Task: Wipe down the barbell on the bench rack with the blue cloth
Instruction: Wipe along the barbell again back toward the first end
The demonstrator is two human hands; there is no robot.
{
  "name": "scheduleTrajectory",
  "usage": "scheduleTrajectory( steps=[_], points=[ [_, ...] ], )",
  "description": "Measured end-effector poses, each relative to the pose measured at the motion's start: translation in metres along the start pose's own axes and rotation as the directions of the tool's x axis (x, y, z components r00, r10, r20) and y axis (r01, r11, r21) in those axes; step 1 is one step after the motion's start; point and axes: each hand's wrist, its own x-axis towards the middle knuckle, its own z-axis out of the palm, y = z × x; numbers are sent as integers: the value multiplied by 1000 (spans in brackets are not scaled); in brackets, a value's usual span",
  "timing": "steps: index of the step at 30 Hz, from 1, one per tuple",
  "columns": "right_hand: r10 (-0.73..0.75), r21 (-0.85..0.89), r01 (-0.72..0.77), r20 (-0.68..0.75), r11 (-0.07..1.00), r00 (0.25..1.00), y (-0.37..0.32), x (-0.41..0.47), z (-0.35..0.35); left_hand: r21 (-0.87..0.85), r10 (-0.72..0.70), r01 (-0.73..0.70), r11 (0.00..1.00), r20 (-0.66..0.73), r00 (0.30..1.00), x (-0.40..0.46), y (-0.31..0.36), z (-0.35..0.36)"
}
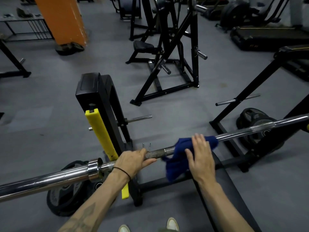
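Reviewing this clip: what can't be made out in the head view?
- Barbell ends: cut off by both side edges.
- Shaft under the blue cloth: covered by cloth and right hand.
- Left hand fingertips: wrapped behind the bar.
- Plate markings: too small.

floor: grey rubber gym flooring (pixel 50 97), pretty scuffed
pillar: fat orange column (pixel 61 19), upper left of frame
machines: black plate-loaded frame with a small seat (pixel 168 52), top centre
treadmill: dark one (pixel 267 36), upper right
shelf: low black wire rack (pixel 26 30), far upper left
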Motion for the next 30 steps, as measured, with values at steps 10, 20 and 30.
scheduleTrajectory(
  steps=[10, 20, 30],
  points=[
    [-318, 42, 315, 111, 948, 942, -54, -18, 24, -216, -2, 94, 972, 391, 920, 18, -10, -17],
    [-205, 144, 189, 101, 971, 974, -84, -34, 34, 47, 128, -121, 992, -191, 973, -28, -4, 6],
    [113, 221, -118, 34, 968, 993, -98, -31, 37, 14, 71, -70, 997, -158, 985, -29, -3, 7]
  ],
)
